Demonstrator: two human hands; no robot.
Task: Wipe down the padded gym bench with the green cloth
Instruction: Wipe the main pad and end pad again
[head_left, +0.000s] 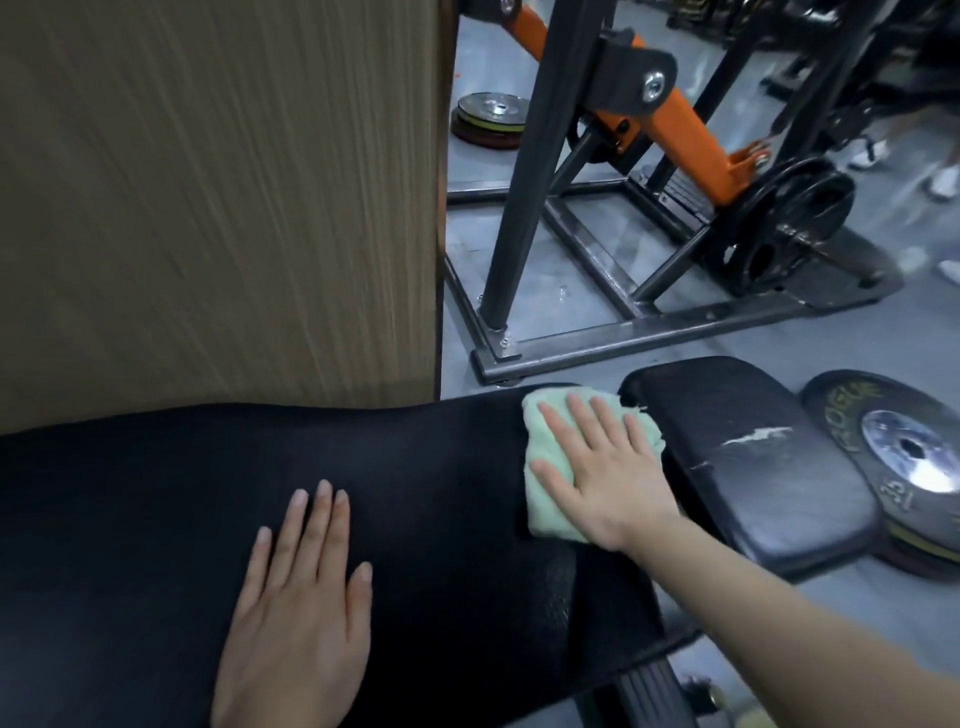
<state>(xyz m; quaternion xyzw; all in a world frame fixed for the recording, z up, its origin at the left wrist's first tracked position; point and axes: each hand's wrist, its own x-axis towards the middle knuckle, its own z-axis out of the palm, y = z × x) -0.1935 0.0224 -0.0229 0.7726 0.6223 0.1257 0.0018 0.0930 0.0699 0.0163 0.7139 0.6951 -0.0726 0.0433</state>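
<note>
A wood-grain panel filled the view from nine to twelve o'clock. Below it the long black pad of the gym bench, serving as the table here, ran from nine o'clock toward the centre. At one o'clock stood a dark steel machine frame with an orange arm and a black plate. The shorter seat pad, scuffed white, lay at three o'clock, with a weight plate on the floor just beyond it. The left hand rested flat on the long pad at six o'clock, fingers straight. The right hand pressed flat, fingers spread, on the green cloth, bunched at the long pad's end beside the seat pad. The hands were well apart.
</note>
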